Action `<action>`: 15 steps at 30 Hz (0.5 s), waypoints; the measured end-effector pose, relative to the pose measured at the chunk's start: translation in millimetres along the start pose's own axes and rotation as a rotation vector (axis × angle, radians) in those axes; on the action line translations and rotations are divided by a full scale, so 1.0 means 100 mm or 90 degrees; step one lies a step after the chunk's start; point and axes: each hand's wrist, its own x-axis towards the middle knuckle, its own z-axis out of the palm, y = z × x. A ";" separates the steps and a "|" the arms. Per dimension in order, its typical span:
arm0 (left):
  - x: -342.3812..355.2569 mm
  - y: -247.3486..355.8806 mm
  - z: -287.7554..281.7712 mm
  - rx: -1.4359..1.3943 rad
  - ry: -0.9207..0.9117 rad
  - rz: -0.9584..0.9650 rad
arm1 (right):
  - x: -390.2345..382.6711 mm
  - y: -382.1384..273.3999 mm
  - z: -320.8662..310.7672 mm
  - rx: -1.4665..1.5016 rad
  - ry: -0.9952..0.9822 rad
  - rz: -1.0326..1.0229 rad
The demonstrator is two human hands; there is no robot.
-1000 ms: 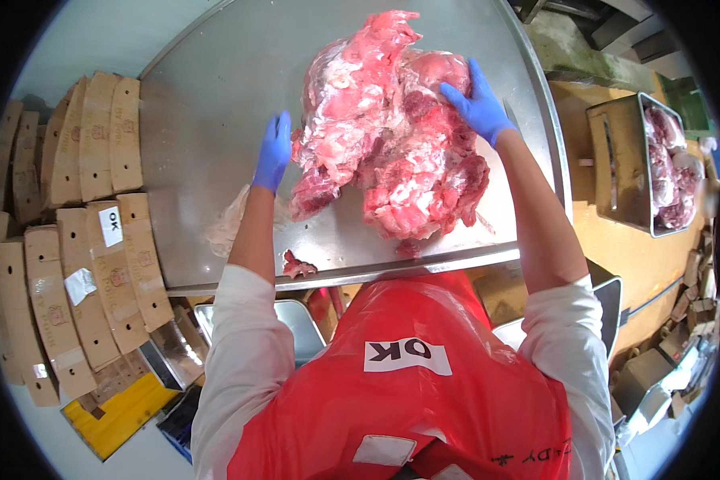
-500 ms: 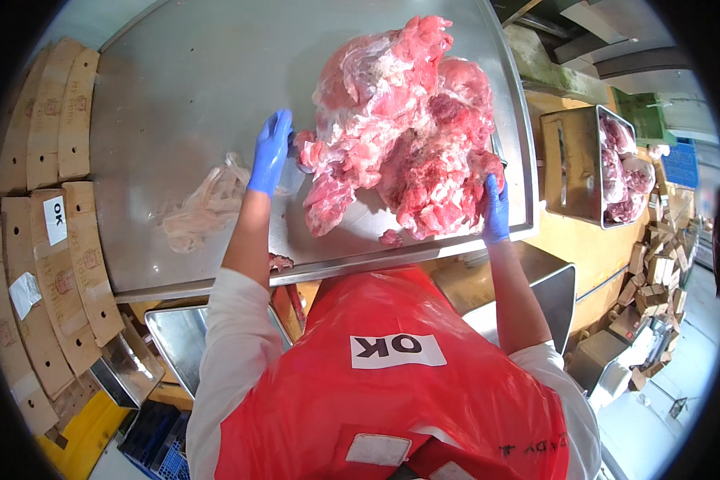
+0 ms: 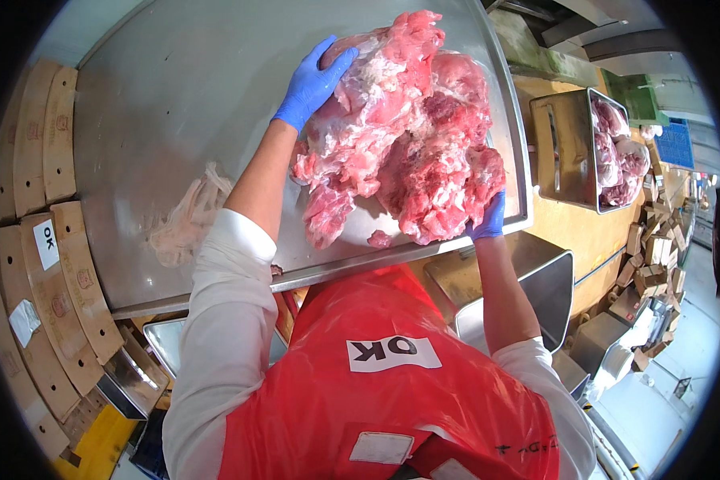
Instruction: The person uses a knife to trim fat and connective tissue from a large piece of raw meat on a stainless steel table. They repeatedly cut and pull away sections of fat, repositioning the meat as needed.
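Note:
Large cuts of raw pink meat [image 3: 376, 120] lie heaped on a steel table [image 3: 192, 96], with pale fat and membrane over them. My left hand [image 3: 308, 88], in a blue glove, rests on the heap's upper left side with its fingers spread. At the lower right edge, my right hand [image 3: 490, 218], also gloved in blue, grips the meat; its fingertips are hidden by it. A small meat scrap [image 3: 379, 239] sits by the near table edge. To the left lies a flat pile of whitish membrane [image 3: 188, 220].
Folded cardboard boxes [image 3: 60, 288] line the table's left side. Below the raised near rim stand steel bins [image 3: 548, 296]. On the right, a steel tub [image 3: 564, 152] holds more meat [image 3: 616, 156], with a blue crate [image 3: 674, 144] beyond it.
My left hand has moved up and right from beside the meat onto its upper left side. My right hand has shifted slightly down and left along the edge.

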 end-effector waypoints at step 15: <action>-0.04 -0.12 0.39 -0.022 0.081 0.062 | -0.47 -0.11 1.04 -0.136 0.023 -0.116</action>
